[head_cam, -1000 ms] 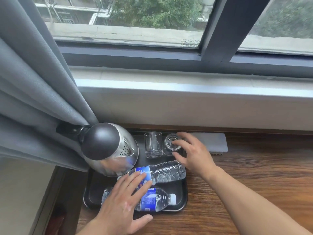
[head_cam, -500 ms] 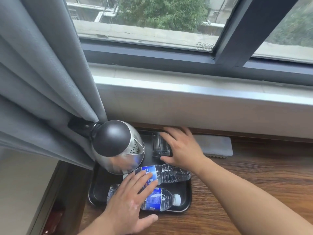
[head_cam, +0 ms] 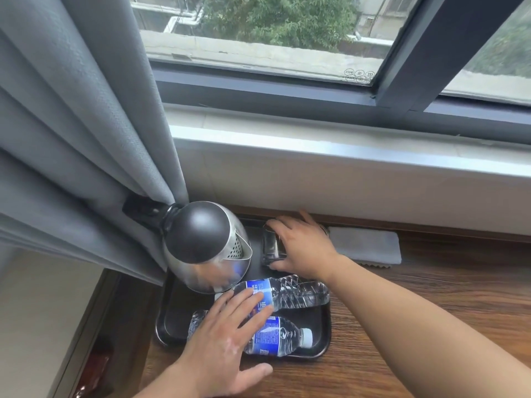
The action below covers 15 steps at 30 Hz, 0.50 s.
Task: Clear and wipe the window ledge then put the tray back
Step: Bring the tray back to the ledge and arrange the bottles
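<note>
A black tray lies on the wooden desk below the pale window ledge. On it stand a steel kettle and a clear glass, and two water bottles lie flat, one farther and one nearer. My left hand rests flat on both bottles, fingers spread. My right hand covers the glasses at the tray's back. Its thumb is in front of the visible glass and its fingers are behind. The second glass is almost hidden under the palm.
A folded grey-white cloth lies on the desk right of the tray, against the wall. A grey curtain hangs at the left and touches the kettle's handle. The wooden desk stretches to the right, and its left edge drops off beside the tray.
My right hand has slid left from the right glass and now spans both glasses. My left hand stays flat on the bottles. The view has shifted slightly.
</note>
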Each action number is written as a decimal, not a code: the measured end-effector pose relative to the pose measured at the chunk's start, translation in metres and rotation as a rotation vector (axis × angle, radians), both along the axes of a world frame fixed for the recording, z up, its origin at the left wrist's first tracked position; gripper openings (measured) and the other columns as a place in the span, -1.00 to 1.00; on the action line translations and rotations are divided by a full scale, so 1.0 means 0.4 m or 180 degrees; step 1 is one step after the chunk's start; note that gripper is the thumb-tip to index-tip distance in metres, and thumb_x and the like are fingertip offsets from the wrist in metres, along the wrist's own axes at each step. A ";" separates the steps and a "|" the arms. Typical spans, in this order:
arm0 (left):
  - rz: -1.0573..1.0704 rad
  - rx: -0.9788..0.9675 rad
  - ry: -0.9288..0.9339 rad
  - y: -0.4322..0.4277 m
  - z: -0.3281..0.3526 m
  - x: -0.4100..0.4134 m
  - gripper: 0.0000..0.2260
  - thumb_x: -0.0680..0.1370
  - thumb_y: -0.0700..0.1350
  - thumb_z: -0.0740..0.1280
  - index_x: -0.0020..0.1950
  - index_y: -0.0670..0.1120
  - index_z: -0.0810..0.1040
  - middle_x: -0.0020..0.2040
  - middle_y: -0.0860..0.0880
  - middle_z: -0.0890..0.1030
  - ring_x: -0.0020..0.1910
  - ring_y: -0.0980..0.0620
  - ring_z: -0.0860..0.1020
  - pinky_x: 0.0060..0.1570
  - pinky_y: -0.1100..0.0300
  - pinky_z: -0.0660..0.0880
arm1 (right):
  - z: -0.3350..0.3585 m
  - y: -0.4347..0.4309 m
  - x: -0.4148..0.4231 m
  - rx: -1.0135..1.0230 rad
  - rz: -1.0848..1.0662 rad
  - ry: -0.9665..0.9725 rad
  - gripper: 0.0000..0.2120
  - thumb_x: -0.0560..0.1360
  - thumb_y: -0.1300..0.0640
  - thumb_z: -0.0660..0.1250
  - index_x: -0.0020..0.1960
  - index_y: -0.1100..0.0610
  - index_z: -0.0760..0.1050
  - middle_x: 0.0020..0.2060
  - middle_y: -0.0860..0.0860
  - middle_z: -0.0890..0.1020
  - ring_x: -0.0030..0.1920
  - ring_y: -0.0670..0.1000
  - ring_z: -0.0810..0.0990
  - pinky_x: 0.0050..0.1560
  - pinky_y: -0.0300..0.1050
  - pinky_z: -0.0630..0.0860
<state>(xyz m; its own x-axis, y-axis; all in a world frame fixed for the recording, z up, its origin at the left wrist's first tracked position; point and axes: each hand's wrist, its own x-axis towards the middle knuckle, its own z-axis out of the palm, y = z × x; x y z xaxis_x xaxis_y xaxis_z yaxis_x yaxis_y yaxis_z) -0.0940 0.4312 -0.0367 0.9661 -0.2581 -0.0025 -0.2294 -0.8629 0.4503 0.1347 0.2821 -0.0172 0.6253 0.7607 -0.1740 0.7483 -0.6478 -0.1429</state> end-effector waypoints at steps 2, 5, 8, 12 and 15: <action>-0.0007 -0.0017 -0.0006 0.001 0.003 0.001 -0.20 0.39 0.46 0.34 0.53 0.11 0.39 0.51 0.05 0.43 0.54 0.02 0.33 0.45 -0.07 0.22 | 0.020 0.004 0.009 0.0052 -0.0118 0.0196 -0.13 0.33 -0.35 0.48 0.51 0.00 0.33 0.38 -0.02 0.55 0.37 0.03 0.52 0.60 0.06 -0.02; -0.0019 -0.0046 -0.0003 0.004 0.002 0.004 -0.20 0.39 0.47 0.33 0.55 0.12 0.37 0.52 0.06 0.43 0.54 0.03 0.34 0.45 -0.08 0.23 | 0.042 0.009 0.023 0.0158 -0.0265 0.0473 -0.19 0.36 -0.43 0.41 0.46 -0.02 0.41 0.30 -0.04 0.63 0.32 0.02 0.56 0.60 0.03 0.03; -0.0022 -0.0085 0.0007 0.006 -0.001 0.006 -0.20 0.40 0.47 0.33 0.55 0.12 0.35 0.52 0.06 0.43 0.53 0.02 0.36 0.43 -0.10 0.25 | 0.058 0.013 0.028 0.0106 -0.0153 0.0451 -0.28 0.44 -0.45 0.31 0.42 -0.01 0.48 0.26 -0.05 0.65 0.28 0.07 0.57 0.50 0.02 0.16; -0.0016 -0.0097 -0.0030 0.007 -0.001 0.005 -0.21 0.41 0.48 0.31 0.55 0.13 0.35 0.51 0.07 0.43 0.52 0.03 0.37 0.42 -0.10 0.25 | 0.070 0.009 0.036 0.0001 -0.0207 0.0352 -0.36 0.55 -0.42 0.20 0.43 -0.01 0.51 0.29 0.01 0.64 0.30 0.13 0.55 0.35 -0.05 0.32; -0.0015 -0.0066 -0.0019 0.007 -0.001 0.005 -0.23 0.44 0.50 0.24 0.55 0.14 0.33 0.51 0.07 0.43 0.52 0.02 0.38 0.40 -0.09 0.26 | 0.069 0.009 0.037 -0.0025 -0.0242 0.0292 -0.50 0.60 -0.37 0.16 0.19 -0.02 0.62 0.08 0.03 0.72 0.15 0.15 0.60 0.09 -0.04 0.31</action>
